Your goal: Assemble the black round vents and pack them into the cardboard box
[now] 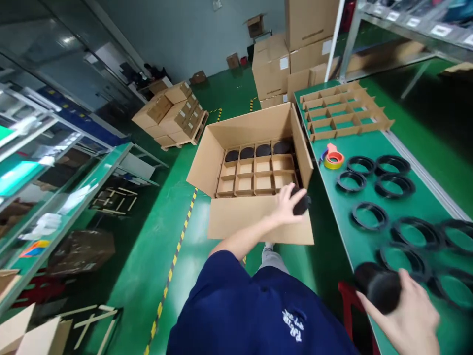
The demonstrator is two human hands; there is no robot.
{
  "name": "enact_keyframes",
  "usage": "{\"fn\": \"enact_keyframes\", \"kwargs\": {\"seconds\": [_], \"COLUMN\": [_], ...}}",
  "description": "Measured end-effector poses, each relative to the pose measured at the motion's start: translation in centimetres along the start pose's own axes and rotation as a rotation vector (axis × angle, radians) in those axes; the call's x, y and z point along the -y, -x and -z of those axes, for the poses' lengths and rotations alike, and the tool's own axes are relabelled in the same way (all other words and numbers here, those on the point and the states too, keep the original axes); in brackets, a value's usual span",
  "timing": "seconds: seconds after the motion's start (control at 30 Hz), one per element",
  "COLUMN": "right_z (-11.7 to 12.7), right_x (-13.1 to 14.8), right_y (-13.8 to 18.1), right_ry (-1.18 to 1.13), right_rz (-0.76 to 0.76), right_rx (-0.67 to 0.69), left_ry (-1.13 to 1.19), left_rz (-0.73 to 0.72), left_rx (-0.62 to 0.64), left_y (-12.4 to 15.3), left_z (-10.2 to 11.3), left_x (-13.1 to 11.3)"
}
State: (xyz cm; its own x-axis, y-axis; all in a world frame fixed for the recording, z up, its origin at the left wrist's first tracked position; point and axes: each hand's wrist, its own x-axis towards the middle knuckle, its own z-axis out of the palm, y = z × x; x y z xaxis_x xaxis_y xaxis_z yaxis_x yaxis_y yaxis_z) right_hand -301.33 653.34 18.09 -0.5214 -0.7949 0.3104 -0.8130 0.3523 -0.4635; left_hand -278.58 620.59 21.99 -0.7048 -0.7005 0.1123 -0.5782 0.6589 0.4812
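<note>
My left hand (287, 204) reaches out over the near edge of an open cardboard box (254, 217) and grips a black cylinder (301, 203). The box stands on the floor and holds a cardboard grid divider (258, 177); the far row of cells has several black cylinders (254, 151) in it, the nearer cells look bare. My right hand (408, 315) is at the lower right, above the green table's near end, and is closed on a second black cylinder (379, 287).
The green table (369, 246) on the right carries several black rings (369, 214), tape rolls (333, 159) and a spare cardboard divider (342, 111). Stacked cartons (284, 64) stand behind the box, more on a pallet (172, 116). Benches and shelving line the left side.
</note>
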Motion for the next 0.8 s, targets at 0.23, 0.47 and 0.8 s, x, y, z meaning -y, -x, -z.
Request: {"fn": "enact_keyframes", "kwargs": {"seconds": [0.23, 0.47, 0.8], "right_z": [-20.3, -37.8, -46.0], "right_x": [25.5, 43.2, 40.9], "right_y": [-21.2, -34.3, -34.7], "right_ry": [-0.037, 0.176, 0.315], "right_rz": [0.488, 0.474, 0.540], "right_rx": [0.311, 0.629, 0.791], "left_ry": [-0.165, -0.133, -0.119], "left_rz": [0.685, 0.765, 0.757], "left_rx": [-0.084, 0.039, -0.005], "left_y": [-2.6, -4.6, -6.3], "left_z": [14.3, 14.8, 11.9], "left_x": [27.1, 38.1, 40.4]}}
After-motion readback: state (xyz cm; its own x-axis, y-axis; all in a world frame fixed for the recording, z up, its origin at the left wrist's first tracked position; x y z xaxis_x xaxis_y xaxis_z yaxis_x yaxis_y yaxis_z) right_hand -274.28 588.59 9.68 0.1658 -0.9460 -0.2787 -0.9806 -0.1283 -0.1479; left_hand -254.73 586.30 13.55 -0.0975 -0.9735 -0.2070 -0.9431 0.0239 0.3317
